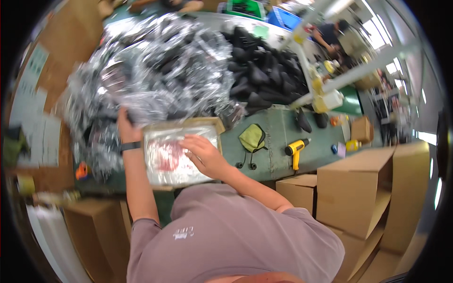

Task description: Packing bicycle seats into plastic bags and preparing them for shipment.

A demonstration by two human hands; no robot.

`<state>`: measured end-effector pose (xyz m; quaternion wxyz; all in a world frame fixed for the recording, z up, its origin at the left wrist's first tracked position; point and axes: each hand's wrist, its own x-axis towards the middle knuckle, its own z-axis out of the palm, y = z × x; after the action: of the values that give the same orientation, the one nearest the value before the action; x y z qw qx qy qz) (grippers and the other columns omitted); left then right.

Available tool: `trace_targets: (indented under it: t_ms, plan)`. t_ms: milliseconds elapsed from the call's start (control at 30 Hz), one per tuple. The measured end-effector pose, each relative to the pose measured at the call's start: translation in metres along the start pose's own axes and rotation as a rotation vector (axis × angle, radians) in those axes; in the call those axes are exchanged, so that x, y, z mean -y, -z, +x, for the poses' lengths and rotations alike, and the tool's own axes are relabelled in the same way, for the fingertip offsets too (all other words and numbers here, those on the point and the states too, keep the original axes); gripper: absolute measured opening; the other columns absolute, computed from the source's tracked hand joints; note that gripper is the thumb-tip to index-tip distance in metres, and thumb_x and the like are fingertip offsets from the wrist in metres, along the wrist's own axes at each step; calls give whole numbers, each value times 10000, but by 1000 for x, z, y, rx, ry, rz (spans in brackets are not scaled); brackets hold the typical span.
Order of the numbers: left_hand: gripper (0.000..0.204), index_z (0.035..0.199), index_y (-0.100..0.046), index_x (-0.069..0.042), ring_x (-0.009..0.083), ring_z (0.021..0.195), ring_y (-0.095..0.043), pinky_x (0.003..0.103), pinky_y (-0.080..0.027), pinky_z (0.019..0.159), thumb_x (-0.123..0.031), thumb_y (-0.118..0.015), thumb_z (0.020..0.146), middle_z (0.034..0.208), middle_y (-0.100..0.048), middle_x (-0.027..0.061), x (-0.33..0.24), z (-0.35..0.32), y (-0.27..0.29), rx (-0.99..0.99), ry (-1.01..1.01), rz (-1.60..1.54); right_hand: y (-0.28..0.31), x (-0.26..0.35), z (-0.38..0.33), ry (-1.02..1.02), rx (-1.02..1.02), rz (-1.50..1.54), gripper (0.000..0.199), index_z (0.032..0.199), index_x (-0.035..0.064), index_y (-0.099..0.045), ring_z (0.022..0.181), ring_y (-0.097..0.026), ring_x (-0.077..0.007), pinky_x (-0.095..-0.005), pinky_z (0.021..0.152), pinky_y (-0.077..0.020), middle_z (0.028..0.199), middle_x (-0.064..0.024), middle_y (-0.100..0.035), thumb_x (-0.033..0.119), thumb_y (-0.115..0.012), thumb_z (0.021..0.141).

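My left hand (126, 126), with a dark band on the wrist, reaches to the near edge of a heap of black padded pieces in clear plastic bags (165, 61). The plastic and blur hide its fingers, so its grip is unclear. My right hand (204, 153) lies over a stack of flat clear plastic bags (163, 165) with red print, its fingers stretched out and touching the top. The stack sits in a shallow cardboard box (207, 123) at the table's front edge, right in front of me.
Unwrapped black saddle-shaped pieces (264, 70) heap up behind. A green pouch (252, 137), yellow heat gun (296, 152) and white jug (331, 100) stand rightward. Large cardboard boxes (349, 188) flank me on the right, another (96, 226) on the left. A person (328, 37) works far right.
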<state>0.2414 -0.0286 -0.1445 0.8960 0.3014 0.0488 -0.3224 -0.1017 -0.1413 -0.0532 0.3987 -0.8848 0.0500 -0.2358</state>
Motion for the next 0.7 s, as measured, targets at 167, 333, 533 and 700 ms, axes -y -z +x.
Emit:
trace_targets:
  t_ms: [167,333,533,700]
  plan:
    - [843,1754,-207,-44,312,1263,-665,451,-583,1084,-42,-692,1064,1570,-552,219,7,80,56,-320,-429,737,43,-136,-99,-483,-221,-146,522,1452,9,-683,1306,-680,-412,-480,1142,-530,1390,-219,-736,190,-789,975]
    - [899,1713,-305,49,510,1641,-307,585,-255,1362,-176,-808,1002,1785,-258,330,153,-40,13,-188,-1184,1739,137,-273,-185,-1126,-259,-249,794,1601,4,-507,1376,-634,-475,-518,1175,-510,1469,-314,-655,230,-840,916]
    - [844,1681,-384,16,500,1617,-371,588,-310,1323,-129,-788,954,1715,-395,344,231,-141,-32,653,-638,1861,267,-489,-130,-997,-657,-596,1113,1728,-3,-240,1430,-528,-555,-559,1226,-458,1589,-355,-511,259,-891,863]
    - [658,1587,-530,1,395,1431,-618,496,-505,1169,-55,-769,976,1538,-633,254,239,-119,-48,720,-227,1774,346,-600,-46,-1301,-721,-730,1273,1771,170,-167,1590,-319,-565,-604,1212,-478,1793,-298,-200,325,-975,798]
